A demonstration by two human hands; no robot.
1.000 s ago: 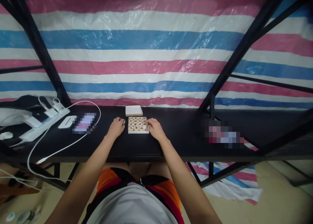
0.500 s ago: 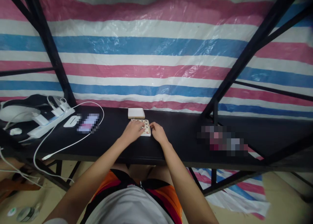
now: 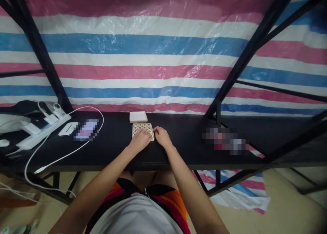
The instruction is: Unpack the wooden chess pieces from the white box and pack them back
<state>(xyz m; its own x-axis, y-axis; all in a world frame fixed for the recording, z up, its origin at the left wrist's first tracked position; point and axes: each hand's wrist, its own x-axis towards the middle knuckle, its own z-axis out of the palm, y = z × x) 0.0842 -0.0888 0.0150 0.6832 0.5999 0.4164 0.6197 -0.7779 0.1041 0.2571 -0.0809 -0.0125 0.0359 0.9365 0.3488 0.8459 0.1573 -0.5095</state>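
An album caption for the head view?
Left hand over a box of marked pieces, right hand close beside it.

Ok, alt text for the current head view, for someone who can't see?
A person's left hand is over the near part of a white box of small, marked pieces; the right hand is at its right edge. The box sits on a black table, a white tray behind it and a power strip far left.

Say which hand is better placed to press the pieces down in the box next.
Probably the left hand: it reaches over the front of the box, its fingers over the pieces. The right hand is at the box's right edge, seemingly better placed to steady it.
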